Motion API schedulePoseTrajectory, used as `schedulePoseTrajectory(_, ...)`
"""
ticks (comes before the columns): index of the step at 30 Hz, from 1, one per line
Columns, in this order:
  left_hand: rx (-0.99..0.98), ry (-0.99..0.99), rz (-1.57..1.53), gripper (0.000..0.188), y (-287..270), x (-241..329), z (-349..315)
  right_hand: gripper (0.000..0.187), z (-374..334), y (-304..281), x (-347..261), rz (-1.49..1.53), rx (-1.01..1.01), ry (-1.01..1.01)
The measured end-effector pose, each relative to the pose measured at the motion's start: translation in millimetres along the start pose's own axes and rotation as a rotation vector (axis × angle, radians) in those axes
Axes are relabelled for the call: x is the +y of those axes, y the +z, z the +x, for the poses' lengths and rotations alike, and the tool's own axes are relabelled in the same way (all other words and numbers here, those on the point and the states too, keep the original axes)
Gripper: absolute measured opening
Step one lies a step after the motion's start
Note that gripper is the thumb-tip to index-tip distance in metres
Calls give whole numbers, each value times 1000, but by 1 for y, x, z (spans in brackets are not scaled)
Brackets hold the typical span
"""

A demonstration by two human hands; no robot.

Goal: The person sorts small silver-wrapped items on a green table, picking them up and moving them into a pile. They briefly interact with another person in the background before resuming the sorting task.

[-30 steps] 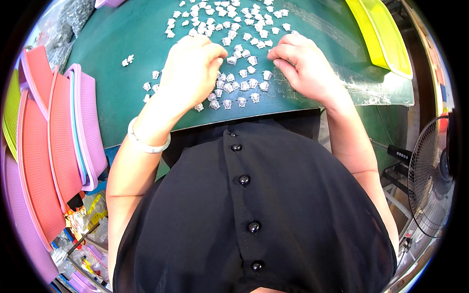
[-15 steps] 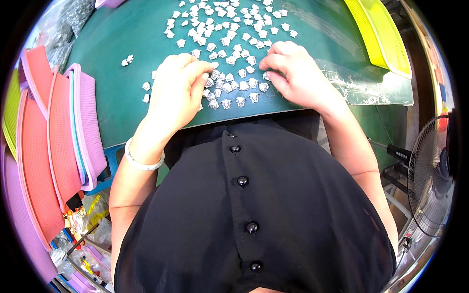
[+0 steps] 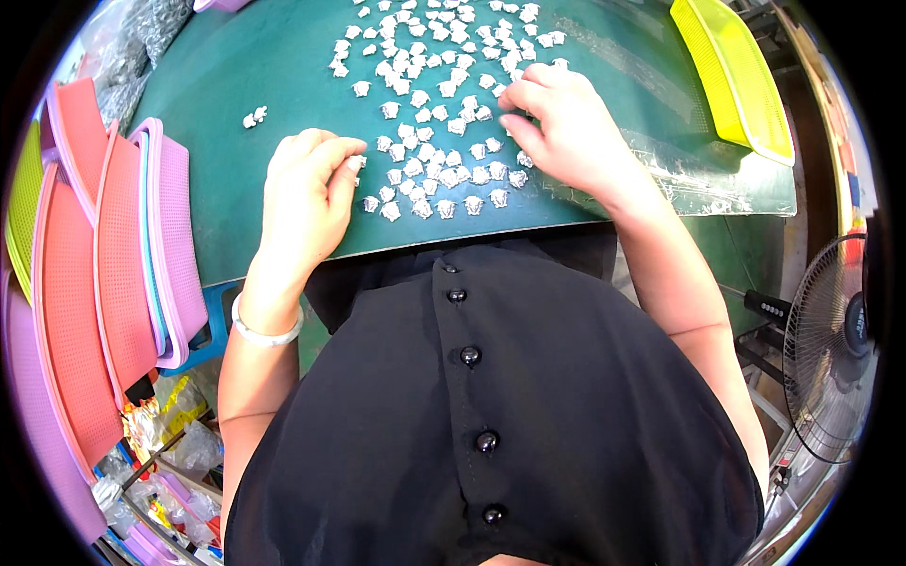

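Note:
Many small silvery-white, crumpled-looking pieces [image 3: 434, 170] lie on the green tabletop [image 3: 236, 198], in a loose scatter further off and closer set near the front edge. At the left side of the near group is my left hand [image 3: 307, 193], its thumb and forefinger closed on a small silvery piece [image 3: 360, 161] that partly shows at the fingertips. My right hand [image 3: 562, 123] hovers at the right side of the scatter. Its thumb and forefinger are slightly apart, and nothing shows between them. One piece [image 3: 524, 158] lies just below that thumb.
Nested pink, purple and green plastic baskets [image 3: 80, 283] stand at the left. A yellow-green basket [image 3: 731, 80] sits at the table's right edge. A fan [image 3: 830, 330] stands at the right. Two or three pieces [image 3: 254, 117] lie apart at the left.
My left hand has drawn away to the left and slightly down from the near group, uncovering more pieces. My right hand has shifted slightly upward, away from the piece by its thumb.

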State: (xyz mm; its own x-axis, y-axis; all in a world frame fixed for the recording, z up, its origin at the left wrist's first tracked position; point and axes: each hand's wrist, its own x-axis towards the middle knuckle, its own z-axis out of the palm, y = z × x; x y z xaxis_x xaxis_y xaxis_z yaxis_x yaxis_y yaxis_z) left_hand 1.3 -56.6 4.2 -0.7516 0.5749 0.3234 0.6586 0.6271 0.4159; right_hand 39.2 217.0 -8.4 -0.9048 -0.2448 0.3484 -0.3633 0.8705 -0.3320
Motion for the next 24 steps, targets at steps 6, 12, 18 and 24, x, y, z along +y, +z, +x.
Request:
schedulePoseTrajectory(6, 4, 91, -34, 12, 17, 13, 22, 13, 8, 13, -11, -151, 20, 13)
schedulePoseTrajectory(12, -23, 180, -35, 16, 36, 25, 43, 14, 15, 4, 0, -100, -28, -30)
schedulePoseTrajectory(18, -63, 177, 14, 16, 49, 31, 54, 11, 27, 13, 5, -6, -27, -124)
schedulePoseTrajectory(24, -73, 169, 34, 15, 51, 29, 56, 8, 26, -1, 8, 3, -65, -64)
